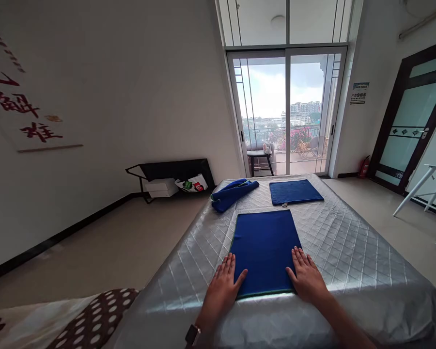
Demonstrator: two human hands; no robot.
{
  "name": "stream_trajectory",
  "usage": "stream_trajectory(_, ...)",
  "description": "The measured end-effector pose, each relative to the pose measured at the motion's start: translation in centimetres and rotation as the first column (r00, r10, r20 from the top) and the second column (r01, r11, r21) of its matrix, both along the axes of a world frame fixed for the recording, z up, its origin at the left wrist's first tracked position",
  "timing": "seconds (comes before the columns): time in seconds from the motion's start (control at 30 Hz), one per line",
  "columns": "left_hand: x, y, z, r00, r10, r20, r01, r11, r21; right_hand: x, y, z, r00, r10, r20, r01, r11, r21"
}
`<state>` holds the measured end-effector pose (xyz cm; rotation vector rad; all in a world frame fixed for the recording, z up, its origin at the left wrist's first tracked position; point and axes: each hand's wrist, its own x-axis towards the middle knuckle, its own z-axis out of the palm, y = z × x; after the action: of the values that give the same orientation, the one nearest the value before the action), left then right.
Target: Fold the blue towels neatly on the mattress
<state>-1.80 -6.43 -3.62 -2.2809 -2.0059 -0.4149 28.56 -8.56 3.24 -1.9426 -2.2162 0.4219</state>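
Note:
A blue towel (265,247) lies spread flat on the silver quilted mattress (352,247), its near edge toward me. My left hand (223,283) rests flat, fingers stretched out, on the towel's near left corner. My right hand (307,276) lies flat the same way on the near right corner. Both hands are open and hold nothing. A watch sits on my left wrist.
Farther back lie a flat folded blue towel (295,192) and a crumpled blue towel (233,193). A dotted cloth (94,320) is at the near left. A black rack (174,177) stands by the wall, glass balcony doors (287,111) behind, white table legs (427,194) at right.

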Motion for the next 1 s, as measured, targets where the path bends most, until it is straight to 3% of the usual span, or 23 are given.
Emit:
stream_trajectory(0.23,1.3,-1.5,3.7,0.998,0.029,0.050,-0.036,0.990,0.139,-0.1,-0.1,0.6,0.999,-0.020,-0.030,0.019,1.000,-0.018)
stream_trajectory(0.37,2.9,-3.0,5.4,0.994,-0.071,0.079,0.055,0.980,0.192,1.6,0.7,1.5,0.962,-0.032,-0.270,0.037,0.999,0.012)
stream_trajectory(0.47,6.5,-4.6,6.5,0.956,-0.270,0.119,0.247,0.953,0.173,4.1,1.5,2.4,0.855,-0.067,-0.514,0.141,0.984,0.106)
stream_trajectory(0.57,11.8,-5.9,8.0,0.864,-0.477,0.164,0.464,0.879,0.113,6.6,2.2,3.1,0.727,-0.128,-0.675,0.285,0.950,0.127)
stream_trajectory(0.7,18.4,-6.4,9.7,0.794,-0.581,0.178,0.591,0.807,-0.002,8.6,2.5,3.4,0.615,-0.158,-0.772,0.356,0.930,0.093)
stream_trajectory(0.83,21.1,-5.7,9.8,0.799,-0.571,0.186,0.596,0.793,-0.128,9.6,2.4,3.7,0.606,-0.173,-0.777,0.375,0.923,0.087)
stream_trajectory(1.0,20.9,-5.0,8.8,0.829,-0.485,0.277,0.543,0.817,-0.195,10.5,2.7,3.4,0.546,-0.185,-0.817,0.393,0.918,0.055)
